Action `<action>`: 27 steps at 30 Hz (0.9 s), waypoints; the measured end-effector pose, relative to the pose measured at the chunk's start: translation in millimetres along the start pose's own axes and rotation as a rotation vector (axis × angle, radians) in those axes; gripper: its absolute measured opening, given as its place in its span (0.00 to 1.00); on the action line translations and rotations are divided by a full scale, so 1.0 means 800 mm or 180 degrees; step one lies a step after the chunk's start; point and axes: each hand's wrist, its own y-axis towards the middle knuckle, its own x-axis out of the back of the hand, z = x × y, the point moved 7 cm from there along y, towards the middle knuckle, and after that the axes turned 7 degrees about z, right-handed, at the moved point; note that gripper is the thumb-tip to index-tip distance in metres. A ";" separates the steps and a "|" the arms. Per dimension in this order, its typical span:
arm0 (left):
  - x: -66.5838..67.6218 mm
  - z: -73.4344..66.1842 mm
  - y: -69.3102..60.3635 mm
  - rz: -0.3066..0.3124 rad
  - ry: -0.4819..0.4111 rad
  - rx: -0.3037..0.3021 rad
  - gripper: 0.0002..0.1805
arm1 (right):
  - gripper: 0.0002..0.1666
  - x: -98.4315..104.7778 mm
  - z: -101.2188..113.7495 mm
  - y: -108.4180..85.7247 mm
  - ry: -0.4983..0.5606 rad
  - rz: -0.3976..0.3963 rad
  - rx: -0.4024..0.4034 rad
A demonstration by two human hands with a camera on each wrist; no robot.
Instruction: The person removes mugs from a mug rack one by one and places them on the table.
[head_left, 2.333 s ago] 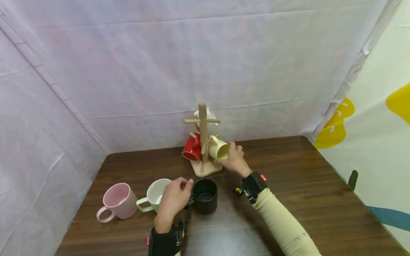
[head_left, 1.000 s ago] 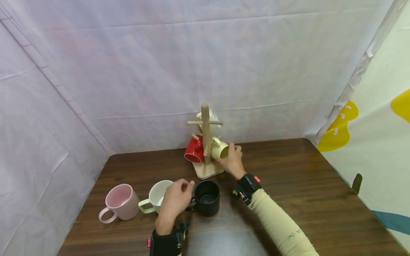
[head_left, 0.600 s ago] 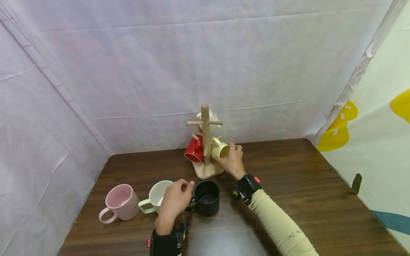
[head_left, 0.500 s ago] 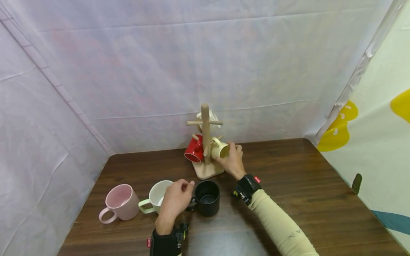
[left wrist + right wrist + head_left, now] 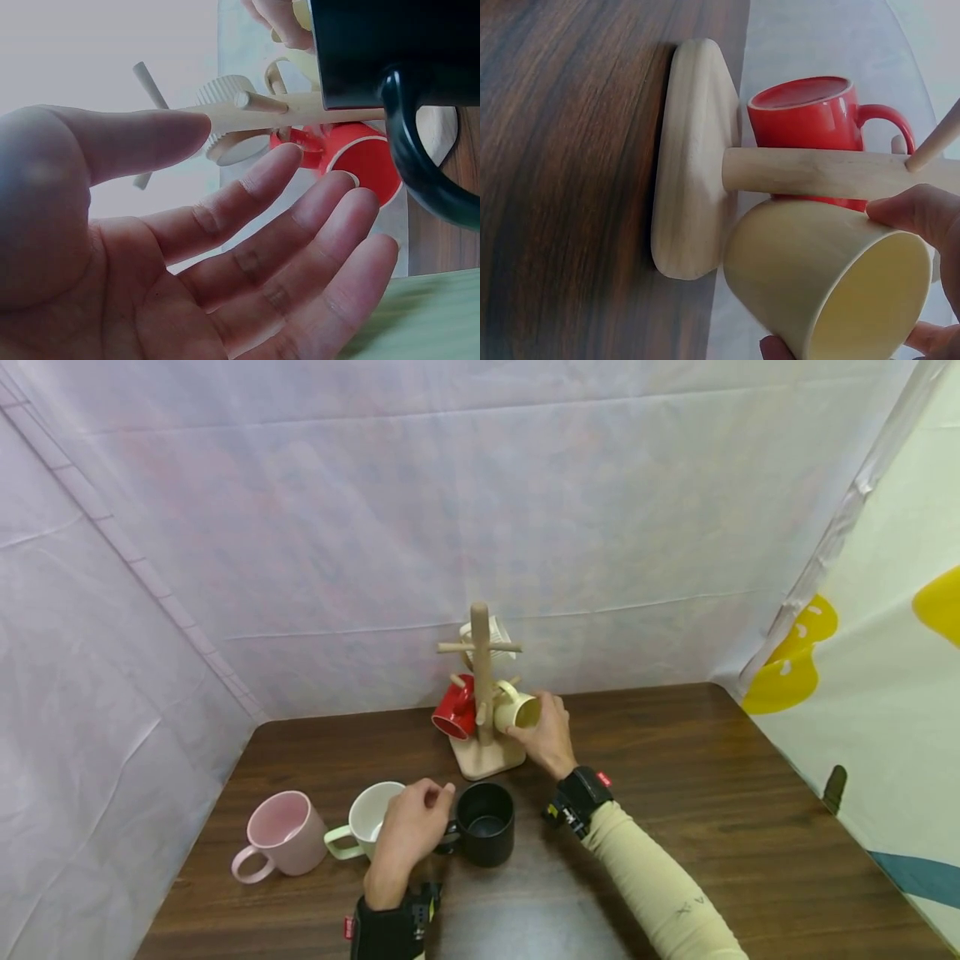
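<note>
The right hand point(image 5: 549, 739) grips the yellow mug point(image 5: 510, 714), its fingers and thumb set against the wall near the rim. The mug sits on the right side of the wooden stand point(image 5: 482, 672), low down and tilted, its mouth facing right and toward the near side. Its handle is uppermost, close to a peg — whether the peg passes through it, I cannot tell.

Just left of the post, the red mug point(image 5: 450, 717) hangs at a slant, mouth downward, at about the same level. Higher up, behind the post, there is a ribbed white mug point(image 5: 500, 633), partly hidden.

On the near side, the left hand point(image 5: 408, 827) is relaxed and holds nothing, its fingers slightly bent and apart. It hovers between two mugs: the black mug point(image 5: 491, 843) stands upright to its right, and the pale green mug point(image 5: 367, 814), white inside, is to its left and partly covered by it. Farther left stands the pink mug point(image 5: 292, 839), its handle pointing left.

All this is on a dark wooden table point(image 5: 675, 777), with a pale cloth point(image 5: 480, 510) along the far side.
</note>
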 end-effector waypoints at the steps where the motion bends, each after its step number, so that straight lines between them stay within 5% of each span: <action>1: 0.000 0.000 0.000 0.0000 0.0000 0.0001 0.14 | 0.41 0.001 0.000 0.000 0.0006 -0.0001 -0.0002; 27: 0.001 -0.001 -0.001 -0.0008 0.0016 0.0006 0.15 | 0.44 0.029 -0.002 0.004 -0.0036 0.0002 -0.0101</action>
